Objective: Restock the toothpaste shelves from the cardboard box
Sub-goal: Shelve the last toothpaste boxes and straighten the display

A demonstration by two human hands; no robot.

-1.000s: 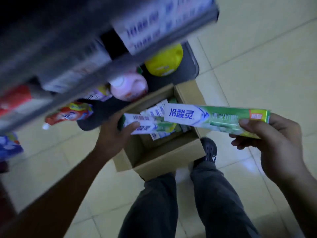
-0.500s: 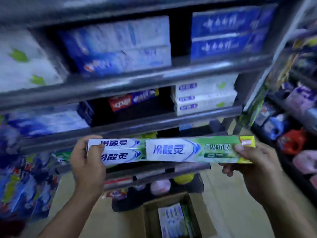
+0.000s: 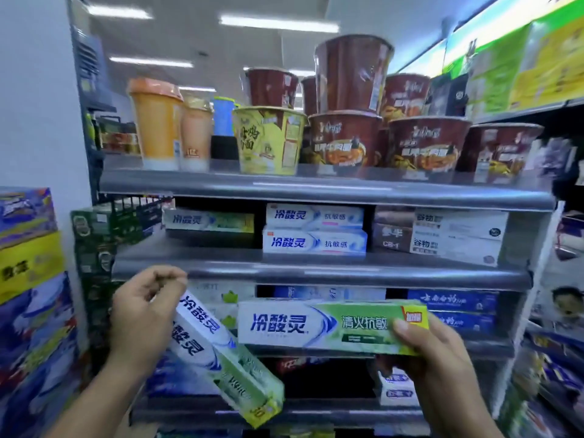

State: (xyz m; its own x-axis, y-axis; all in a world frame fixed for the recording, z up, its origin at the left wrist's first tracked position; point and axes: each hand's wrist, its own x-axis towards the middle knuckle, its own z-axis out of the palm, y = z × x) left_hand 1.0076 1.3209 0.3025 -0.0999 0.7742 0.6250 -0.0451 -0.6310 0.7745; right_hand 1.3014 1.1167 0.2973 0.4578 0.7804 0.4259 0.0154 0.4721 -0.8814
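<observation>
Fingers (image 3: 167,277) of the left hand (image 3: 143,317) are closed on the upper end of two boxes (image 3: 202,339) of toothpaste, stacked and slanting down to the right. The right hand (image 3: 436,355) pinches a third box (image 3: 316,325) by its right end, thumb on the front face, holding it level just right of the pair. All three hang in front of the lower shelves, and none is set down yet. A matching box (image 3: 208,221) lies alone at the left end of the shelf (image 3: 316,270) above the hands, with room over it, so that looks the likely slot. By this the work seems mid-way: three boxes are out and raised, and placing is still to do. How much stock remains cannot be told, since the carton is out of view. Noodle cups (image 3: 344,143) fill the top shelf.

Against half a second ago, the left pair has tipped from level to slanted and the right box sits much as it did. The view has risen, losing the carton at the bottom edge and gaining the cups.
</observation>
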